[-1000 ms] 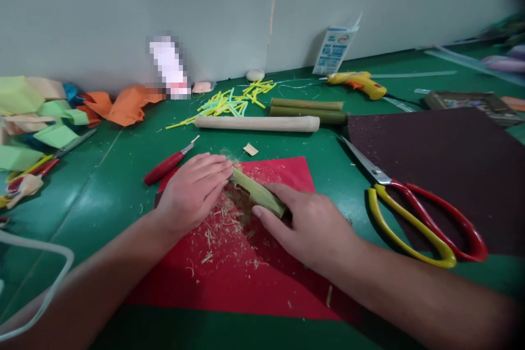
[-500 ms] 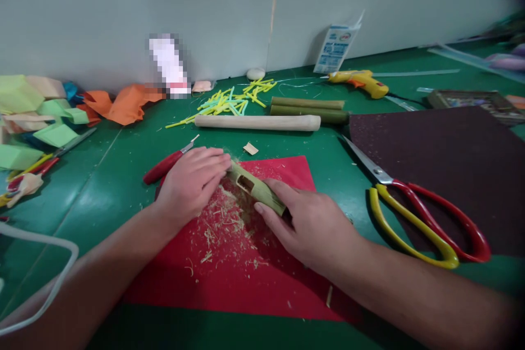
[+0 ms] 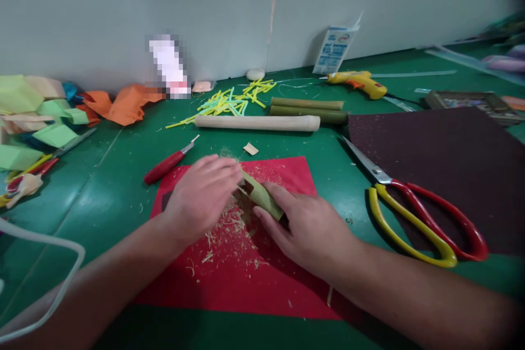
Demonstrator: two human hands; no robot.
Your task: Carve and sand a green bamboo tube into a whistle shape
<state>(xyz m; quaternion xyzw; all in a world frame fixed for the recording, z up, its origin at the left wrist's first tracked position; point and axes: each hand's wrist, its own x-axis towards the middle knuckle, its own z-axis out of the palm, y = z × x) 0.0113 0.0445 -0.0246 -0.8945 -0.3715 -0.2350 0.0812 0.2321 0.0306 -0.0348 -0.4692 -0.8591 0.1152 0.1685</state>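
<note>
A short green bamboo tube (image 3: pixel 266 201) with a rectangular hole cut in its side lies slantwise above a red sheet (image 3: pixel 229 290). My right hand (image 3: pixel 311 224) is closed round its near end, thumb on one side and fingers on the other. My left hand (image 3: pixel 207 188) is laid over the far end, fingers stretched out side by side, hiding that end and part of the hole. Bamboo shavings (image 3: pixel 209 256) are scattered over the sheet. A red-handled knife (image 3: pixel 166 167) rests beyond my left hand.
Large scissors (image 3: pixel 414 213) lie on the right, partly on a dark sheet (image 3: pixel 443 164). Behind are a pale stick (image 3: pixel 256 123), bamboo pieces (image 3: pixel 307 114), yellow-green strips (image 3: pixel 229 101) and a yellow glue gun (image 3: pixel 359 83). Folded papers (image 3: pixel 53 120) fill the left; a white cable (image 3: pixel 61 243) loops nearby.
My left hand has slid a little right and towards me along the tube, now covering part of the hole. My right hand keeps its hold on the tube, almost unmoved.
</note>
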